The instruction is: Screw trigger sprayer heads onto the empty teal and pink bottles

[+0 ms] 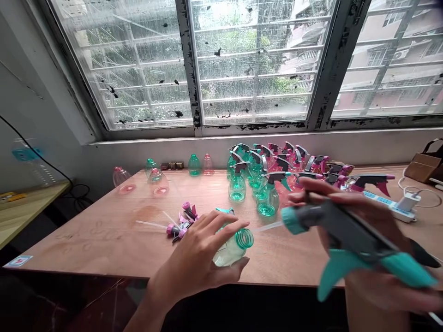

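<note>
Head: our left hand [199, 251] curled round a headless green bottle [226, 252] over the desk [104, 251] | our right hand [375, 214] gripped a trigger sprayer head [356, 230], tube [272, 226] near the bottle's mouth | done: headed spray bottles [238, 185]; left: ours, topless bottles [194, 166]

Left hand [194, 256]: bare, with long, slender fingers [223, 220], a thumb [232, 273] and a smooth back. Left forearm [152, 302]: bare over its visible length, narrow at the wrist and wider toward the lower edge of the view. Right hand [384, 220]: bare; outline softened by blur, fine detail not readable. Right forearm [375, 310]: bare over its visible section. Dark area [294, 309], bottom centre: clothing or shadow, cannot be determined
</note>
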`<state>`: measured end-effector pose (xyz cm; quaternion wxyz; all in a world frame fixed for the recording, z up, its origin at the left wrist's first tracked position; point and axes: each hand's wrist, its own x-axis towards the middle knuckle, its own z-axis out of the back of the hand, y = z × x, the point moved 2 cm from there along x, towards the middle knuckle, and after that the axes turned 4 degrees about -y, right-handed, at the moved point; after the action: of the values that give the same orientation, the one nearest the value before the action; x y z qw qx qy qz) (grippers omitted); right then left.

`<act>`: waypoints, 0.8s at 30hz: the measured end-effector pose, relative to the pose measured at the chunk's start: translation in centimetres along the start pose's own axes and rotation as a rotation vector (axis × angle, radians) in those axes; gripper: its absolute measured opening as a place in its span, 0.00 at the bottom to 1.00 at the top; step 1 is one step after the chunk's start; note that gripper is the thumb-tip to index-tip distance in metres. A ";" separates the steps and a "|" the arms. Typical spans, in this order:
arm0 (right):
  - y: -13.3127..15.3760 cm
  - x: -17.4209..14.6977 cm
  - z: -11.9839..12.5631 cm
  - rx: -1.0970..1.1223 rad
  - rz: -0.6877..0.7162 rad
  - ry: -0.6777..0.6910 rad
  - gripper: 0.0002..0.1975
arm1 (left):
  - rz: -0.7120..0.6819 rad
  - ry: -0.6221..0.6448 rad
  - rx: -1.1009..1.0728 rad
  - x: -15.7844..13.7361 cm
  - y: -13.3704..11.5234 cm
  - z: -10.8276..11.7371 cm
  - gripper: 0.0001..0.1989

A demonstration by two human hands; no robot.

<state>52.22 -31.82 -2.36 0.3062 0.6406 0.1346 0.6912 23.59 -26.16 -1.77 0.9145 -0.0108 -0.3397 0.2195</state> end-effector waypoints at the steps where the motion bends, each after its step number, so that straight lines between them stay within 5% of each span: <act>1: 0.3 0.2 -1.7 0.126 0.029 0.043 0.32 | -0.006 -0.051 0.016 0.0 0.0 0.2 0.28; 4: 0.3 0.7 -5.1 0.188 -0.115 0.306 0.27 | 0.004 -0.196 0.140 -0.2 0.3 1.0 0.29; 7: -0.3 0.7 -6.0 0.287 -0.189 0.406 0.30 | 0.015 -0.249 0.293 -0.2 1.0 1.4 0.27; 15: -2.7 0.9 -8.7 0.522 -0.497 0.153 0.17 | -0.006 -0.217 0.521 0.3 0.9 0.4 0.22; 20: -3.9 1.3 -8.8 0.276 -0.660 0.331 0.20 | 0.008 -0.159 0.519 0.6 0.1 -1.5 0.22; 24: -4.5 1.4 -8.8 0.221 -0.609 0.238 0.20 | 0.007 -0.163 0.549 0.7 0.0 -2.5 0.24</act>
<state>44.90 -25.67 -5.15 0.4095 0.5152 0.4284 0.6192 25.64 -25.58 -3.25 0.8521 0.2537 -0.3400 0.3067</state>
